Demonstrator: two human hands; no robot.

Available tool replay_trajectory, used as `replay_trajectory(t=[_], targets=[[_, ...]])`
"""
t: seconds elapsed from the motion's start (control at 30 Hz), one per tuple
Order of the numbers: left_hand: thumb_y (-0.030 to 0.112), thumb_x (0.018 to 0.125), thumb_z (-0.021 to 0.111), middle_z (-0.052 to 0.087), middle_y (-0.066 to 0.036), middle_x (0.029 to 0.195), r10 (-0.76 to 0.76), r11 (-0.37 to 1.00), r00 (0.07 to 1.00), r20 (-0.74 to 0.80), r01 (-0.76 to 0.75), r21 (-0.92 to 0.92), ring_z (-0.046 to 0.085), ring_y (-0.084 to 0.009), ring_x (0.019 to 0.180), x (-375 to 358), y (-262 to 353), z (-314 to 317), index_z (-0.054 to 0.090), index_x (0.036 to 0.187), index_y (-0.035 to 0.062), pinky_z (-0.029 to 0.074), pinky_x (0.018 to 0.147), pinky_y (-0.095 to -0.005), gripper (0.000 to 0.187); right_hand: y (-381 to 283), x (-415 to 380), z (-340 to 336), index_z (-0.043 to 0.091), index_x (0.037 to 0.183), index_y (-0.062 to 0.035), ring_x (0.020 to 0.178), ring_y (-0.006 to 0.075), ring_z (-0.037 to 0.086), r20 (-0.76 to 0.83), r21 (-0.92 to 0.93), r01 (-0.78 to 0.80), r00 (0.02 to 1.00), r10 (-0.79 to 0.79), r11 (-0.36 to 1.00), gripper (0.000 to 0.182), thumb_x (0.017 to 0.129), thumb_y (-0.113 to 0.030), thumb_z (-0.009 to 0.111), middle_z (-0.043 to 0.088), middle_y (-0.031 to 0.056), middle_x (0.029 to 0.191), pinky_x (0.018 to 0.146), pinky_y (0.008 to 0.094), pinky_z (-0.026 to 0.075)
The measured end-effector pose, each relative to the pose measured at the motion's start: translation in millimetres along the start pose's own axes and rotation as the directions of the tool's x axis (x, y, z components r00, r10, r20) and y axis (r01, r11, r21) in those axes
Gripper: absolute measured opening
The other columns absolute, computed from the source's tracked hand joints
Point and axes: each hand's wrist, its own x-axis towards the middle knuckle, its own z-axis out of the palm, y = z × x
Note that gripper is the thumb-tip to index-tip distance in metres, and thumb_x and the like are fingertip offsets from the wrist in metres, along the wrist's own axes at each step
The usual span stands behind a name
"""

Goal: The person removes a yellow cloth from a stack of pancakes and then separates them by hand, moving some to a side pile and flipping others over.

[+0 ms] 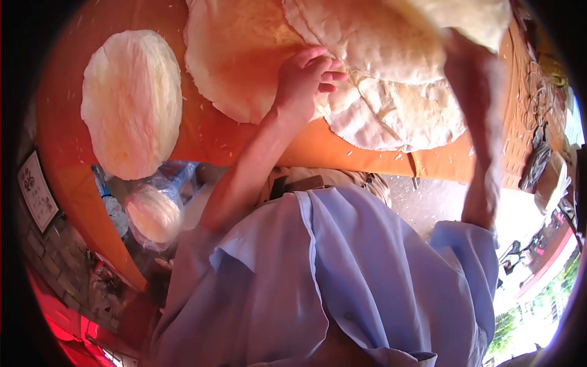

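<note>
My left hand (310,78) rests over a pile of large, thin flatbreads. Its fingers are curled at the edge of the upper flatbread (379,43), which they seem to pinch. Under that hand a browner flatbread (235,67) spreads to the left, and a pale, wrinkled flatbread (409,116) lies nearer to me. My right hand (468,52) is at the right edge of the pile, smeared by motion, its fingers hidden against the bread.
A single oval flatbread (131,104) lies apart on the orange table covering (208,137). Below the table edge, more bread sits in a clear plastic bag (156,214). A framed sign (38,191) stands at far left. Crumbs dot the covering.
</note>
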Motion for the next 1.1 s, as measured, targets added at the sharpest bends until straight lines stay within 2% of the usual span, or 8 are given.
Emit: replay_trajectory(t=[0.07, 0.33, 0.53, 0.63, 0.73, 0.87, 0.97, 1.1], targets=[[0.011, 0.091, 0.055, 0.066, -0.012, 0.100, -0.037, 0.996, 0.999, 0.020, 0.038, -0.078, 0.068, -0.0209, 0.084, 3, -1, 3, 0.050, 0.119, 0.0020, 0.050, 0.064, -0.0253, 0.030, 7, -7, 64, 0.064, 0.087, -0.0113, 0.070, 0.0339, 0.064, 0.259, 0.099, 0.046, 0.963, -0.071, 0.994, 0.013, 0.079, -0.009, 0.054, 0.065, 0.0166, 0.079, 0.061, 0.0414, 0.049], [0.011, 0.088, 0.061, 0.065, -0.009, 0.092, 0.014, 0.995, 1.000, 0.000, -0.014, -0.101, 0.067, -0.0207, 0.082, 8, 6, 16, 0.050, 0.113, 0.0030, 0.051, 0.065, -0.0265, 0.028, 0, -19, 58, 0.058, 0.081, -0.0055, 0.068, 0.0345, 0.061, -0.008, 0.199, 0.166, 0.986, -0.168, 0.966, 0.008, 0.076, -0.009, 0.054, 0.062, 0.0137, 0.072, 0.061, 0.0427, 0.048], [0.014, 0.086, 0.064, 0.065, -0.008, 0.082, 0.011, 0.979, 1.000, 0.001, -0.011, -0.206, 0.062, -0.0158, 0.060, 20, 2, 19, 0.057, 0.098, 0.0036, 0.042, 0.047, -0.0215, 0.018, -28, 2, 67, 0.064, 0.087, -0.0090, 0.065, 0.0310, 0.062, 0.136, 0.221, -0.008, 0.991, -0.023, 0.975, 0.018, 0.073, -0.007, 0.053, 0.064, 0.0130, 0.074, 0.063, 0.0403, 0.050], [0.015, 0.086, 0.063, 0.065, -0.008, 0.078, -0.052, 0.998, 0.998, -0.029, 0.053, 0.018, 0.060, -0.0137, 0.053, 24, 16, 20, 0.059, 0.089, 0.0041, 0.036, 0.040, -0.0198, 0.012, -32, -6, 84, 0.065, 0.088, -0.0088, 0.067, 0.0335, 0.062, -0.012, 0.222, 0.157, 0.987, -0.158, 0.962, 0.015, 0.076, -0.011, 0.055, 0.063, 0.0132, 0.073, 0.064, 0.0411, 0.050], [0.015, 0.087, 0.062, 0.065, -0.008, 0.077, -0.043, 0.998, 0.999, -0.028, 0.044, 0.044, 0.059, -0.0130, 0.053, 31, 16, 17, 0.059, 0.087, 0.0047, 0.035, 0.040, -0.0206, 0.011, -34, 5, 75, 0.059, 0.072, -0.0048, 0.064, 0.0351, 0.061, 0.011, 0.285, 0.102, 0.994, -0.109, 0.953, 0.006, 0.073, -0.010, 0.056, 0.061, 0.0153, 0.068, 0.061, 0.0437, 0.048], [0.015, 0.087, 0.060, 0.066, -0.007, 0.080, 0.028, 0.999, 0.993, 0.117, -0.023, -0.047, 0.060, -0.0137, 0.055, 36, 25, 20, 0.060, 0.088, 0.0041, 0.040, 0.045, -0.0234, 0.011, -51, 10, 73, 0.065, 0.096, -0.0065, 0.078, 0.0335, 0.063, 0.124, 0.258, 0.054, 0.988, -0.088, 0.965, 0.021, 0.080, -0.019, 0.059, 0.066, 0.0159, 0.088, 0.069, 0.0411, 0.050], [0.014, 0.087, 0.059, 0.067, -0.006, 0.083, 0.040, 0.990, 0.979, 0.200, -0.012, -0.138, 0.064, -0.0146, 0.065, 46, 24, 14, 0.062, 0.091, 0.0037, 0.046, 0.055, -0.0254, 0.011, -59, -6, 74, 0.060, 0.092, -0.0042, 0.086, 0.0334, 0.062, -0.174, 0.368, 0.244, 0.966, -0.191, 0.897, 0.024, 0.078, -0.023, 0.066, 0.065, 0.0137, 0.087, 0.067, 0.0430, 0.050], [0.016, 0.090, 0.057, 0.067, -0.010, 0.095, 0.041, 0.977, 0.974, 0.222, 0.007, -0.212, 0.065, -0.0204, 0.090, 38, 28, 27, 0.063, 0.098, 0.0024, 0.052, 0.076, -0.0311, 0.017, -54, -11, 111, 0.061, 0.092, -0.0054, 0.084, 0.0300, 0.064, -0.326, 0.224, 0.159, 0.942, -0.080, 0.962, 0.020, 0.074, -0.014, 0.066, 0.066, 0.0114, 0.086, 0.066, 0.0424, 0.051]])
